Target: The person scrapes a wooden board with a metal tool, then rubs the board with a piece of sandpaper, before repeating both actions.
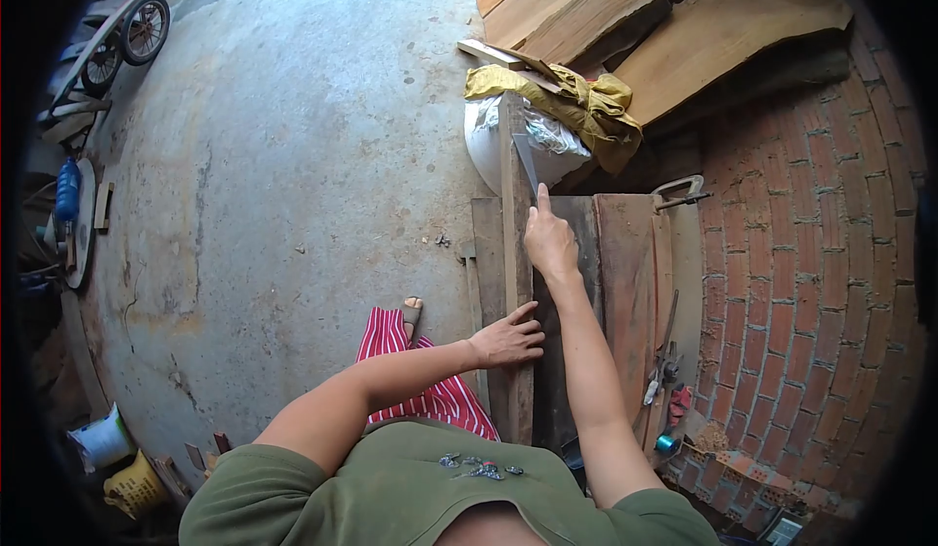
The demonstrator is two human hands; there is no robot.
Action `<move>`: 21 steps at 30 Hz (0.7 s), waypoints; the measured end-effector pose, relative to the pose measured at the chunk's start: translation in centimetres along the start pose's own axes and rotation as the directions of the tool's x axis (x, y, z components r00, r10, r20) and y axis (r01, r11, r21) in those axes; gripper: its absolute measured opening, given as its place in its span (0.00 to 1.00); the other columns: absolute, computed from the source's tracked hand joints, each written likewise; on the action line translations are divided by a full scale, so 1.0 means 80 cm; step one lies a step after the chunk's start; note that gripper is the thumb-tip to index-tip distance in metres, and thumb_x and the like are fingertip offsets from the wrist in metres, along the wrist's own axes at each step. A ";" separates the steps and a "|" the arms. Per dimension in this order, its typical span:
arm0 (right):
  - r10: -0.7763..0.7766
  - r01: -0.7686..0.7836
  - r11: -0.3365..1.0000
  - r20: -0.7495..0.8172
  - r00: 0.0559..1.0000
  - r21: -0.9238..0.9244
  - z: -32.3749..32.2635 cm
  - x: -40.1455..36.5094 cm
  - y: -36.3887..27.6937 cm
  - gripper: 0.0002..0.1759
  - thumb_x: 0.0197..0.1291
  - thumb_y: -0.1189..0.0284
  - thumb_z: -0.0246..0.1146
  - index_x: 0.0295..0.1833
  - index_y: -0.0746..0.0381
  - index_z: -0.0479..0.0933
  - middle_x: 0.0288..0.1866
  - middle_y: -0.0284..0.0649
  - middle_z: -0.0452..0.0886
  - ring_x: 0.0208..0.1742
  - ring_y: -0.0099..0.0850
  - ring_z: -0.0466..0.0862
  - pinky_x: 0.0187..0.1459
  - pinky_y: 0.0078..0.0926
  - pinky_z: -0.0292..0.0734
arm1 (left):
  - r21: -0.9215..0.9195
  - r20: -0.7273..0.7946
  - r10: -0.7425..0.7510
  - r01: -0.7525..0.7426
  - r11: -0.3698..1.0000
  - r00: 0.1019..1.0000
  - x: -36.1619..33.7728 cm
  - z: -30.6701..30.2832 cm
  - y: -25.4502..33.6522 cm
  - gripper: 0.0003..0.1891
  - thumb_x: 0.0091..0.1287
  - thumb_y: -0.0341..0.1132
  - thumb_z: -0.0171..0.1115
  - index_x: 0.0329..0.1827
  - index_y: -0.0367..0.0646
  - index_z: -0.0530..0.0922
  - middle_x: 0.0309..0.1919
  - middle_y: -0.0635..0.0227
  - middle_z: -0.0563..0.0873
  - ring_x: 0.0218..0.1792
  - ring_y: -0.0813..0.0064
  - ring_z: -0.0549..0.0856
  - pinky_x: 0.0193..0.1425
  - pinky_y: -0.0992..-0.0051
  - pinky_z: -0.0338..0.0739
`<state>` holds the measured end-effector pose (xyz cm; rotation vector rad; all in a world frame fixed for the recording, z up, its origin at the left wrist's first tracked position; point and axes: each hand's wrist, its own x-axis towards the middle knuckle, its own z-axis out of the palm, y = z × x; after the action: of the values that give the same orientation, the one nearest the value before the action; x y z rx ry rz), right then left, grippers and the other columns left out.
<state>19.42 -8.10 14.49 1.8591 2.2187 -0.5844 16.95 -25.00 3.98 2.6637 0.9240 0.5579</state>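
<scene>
A long, narrow wooden plank (pixel 512 233) lies lengthwise over the board bench, its far end reaching past the bench's edge. My left hand (pixel 506 339) is laid across the near part of this plank, with fingers spread and curled over its right edge. Farther along, my right hand (pixel 552 241) is closed round a handsaw (pixel 527 161), index finger stretched out along the tapering metal blade. The blade points away from me, close against the right side of the plank. My palm hides the handle.
Beyond the bench (pixel 625 253) stands a white tub (pixel 481 150) with yellow sacking (pixel 608 106) on top. Large wood slabs (pixel 733 33) lean behind it. At right are a clamp (pixel 682 194), pliers (pixel 669 365) and a brick surface (pixel 782 253). Concrete floor (pixel 293 155) spreads left, with wheels (pixel 145 30) far off.
</scene>
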 end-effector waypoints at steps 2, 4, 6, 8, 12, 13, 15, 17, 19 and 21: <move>0.002 -0.002 1.000 -0.003 1.000 0.020 -0.001 0.008 -0.001 0.31 0.74 0.57 0.48 0.79 0.52 0.56 0.47 0.64 0.84 0.51 0.61 0.84 0.54 0.59 0.78 | -0.016 -0.016 0.008 -0.008 1.000 1.000 -0.002 -0.005 0.001 0.12 0.63 0.36 0.58 0.49 0.55 0.77 0.45 0.71 0.76 0.61 0.69 0.74 0.84 0.43 0.39; -0.048 0.052 0.998 -0.104 0.993 0.040 -0.003 0.052 -0.008 0.30 0.74 0.57 0.48 0.78 0.51 0.57 0.47 0.64 0.83 0.52 0.61 0.84 0.55 0.59 0.77 | 0.005 0.006 0.005 -0.005 1.000 1.000 0.002 -0.004 0.000 0.13 0.62 0.37 0.60 0.50 0.55 0.77 0.45 0.71 0.76 0.61 0.68 0.74 0.84 0.43 0.39; -0.053 0.060 0.997 -0.109 0.993 0.054 -0.005 0.081 -0.016 0.30 0.74 0.57 0.48 0.78 0.52 0.59 0.48 0.63 0.83 0.52 0.60 0.84 0.55 0.59 0.77 | 0.042 0.033 -0.016 0.015 0.999 0.999 0.006 -0.007 -0.005 0.15 0.59 0.39 0.63 0.51 0.55 0.77 0.46 0.71 0.76 0.62 0.67 0.73 0.83 0.43 0.39; -0.079 0.084 0.996 -0.111 0.991 0.040 -0.006 0.079 -0.005 0.30 0.73 0.57 0.48 0.78 0.53 0.59 0.49 0.63 0.83 0.53 0.60 0.84 0.55 0.58 0.78 | 0.059 -0.008 0.002 -0.001 0.998 1.000 0.009 -0.006 -0.003 0.23 0.52 0.44 0.70 0.52 0.55 0.77 0.47 0.72 0.76 0.64 0.67 0.71 0.83 0.42 0.39; -0.052 0.059 0.996 -0.105 0.993 0.062 0.014 0.019 0.004 0.30 0.74 0.57 0.48 0.78 0.51 0.58 0.43 0.63 0.84 0.48 0.62 0.85 0.52 0.60 0.78 | 0.035 0.022 -0.009 0.008 0.999 1.000 0.004 0.002 -0.007 0.34 0.42 0.49 0.77 0.55 0.56 0.77 0.49 0.72 0.76 0.65 0.67 0.71 0.83 0.43 0.39; -0.058 0.062 0.998 -0.106 0.993 0.032 0.020 0.004 0.009 0.31 0.74 0.57 0.47 0.79 0.51 0.57 0.41 0.63 0.85 0.46 0.63 0.85 0.50 0.61 0.79 | 0.033 -0.003 -0.005 0.005 0.999 1.000 0.004 0.003 -0.008 0.33 0.42 0.49 0.77 0.55 0.56 0.76 0.49 0.71 0.76 0.64 0.66 0.71 0.83 0.43 0.39; -0.058 0.063 0.997 -0.103 0.993 0.043 0.017 0.011 0.008 0.31 0.74 0.57 0.47 0.79 0.51 0.57 0.42 0.63 0.85 0.47 0.62 0.85 0.51 0.61 0.78 | 0.028 -0.029 -0.007 0.008 1.000 1.000 0.006 0.006 -0.008 0.33 0.42 0.49 0.77 0.54 0.56 0.76 0.49 0.71 0.76 0.64 0.66 0.71 0.83 0.43 0.39; -0.049 0.056 0.997 -0.118 0.992 0.056 0.012 0.039 -0.003 0.31 0.74 0.58 0.47 0.79 0.51 0.56 0.46 0.64 0.84 0.51 0.61 0.84 0.55 0.60 0.77 | -0.006 -0.068 -0.007 0.006 1.000 0.998 0.006 -0.002 -0.008 0.12 0.63 0.37 0.58 0.50 0.55 0.79 0.46 0.71 0.77 0.62 0.68 0.73 0.83 0.43 0.39; -0.076 0.090 0.992 -0.161 0.984 0.085 0.005 0.095 -0.014 0.31 0.73 0.58 0.47 0.79 0.53 0.57 0.44 0.65 0.84 0.49 0.63 0.84 0.54 0.59 0.77 | 0.013 -0.032 -0.015 0.016 1.000 0.999 0.008 -0.009 -0.007 0.12 0.63 0.37 0.58 0.50 0.55 0.79 0.46 0.71 0.76 0.62 0.68 0.73 0.83 0.43 0.39; -0.088 0.113 0.988 -0.206 0.975 0.110 0.010 0.115 -0.013 0.30 0.73 0.58 0.47 0.78 0.54 0.58 0.43 0.66 0.83 0.48 0.64 0.83 0.53 0.59 0.77 | 0.021 0.000 -0.018 0.018 1.000 1.000 0.008 -0.011 -0.007 0.12 0.63 0.37 0.58 0.50 0.55 0.79 0.45 0.71 0.76 0.62 0.68 0.73 0.84 0.43 0.38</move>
<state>16.55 -0.31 10.42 1.9519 2.4700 -0.5837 16.74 -24.11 4.72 2.6710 0.9579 0.5471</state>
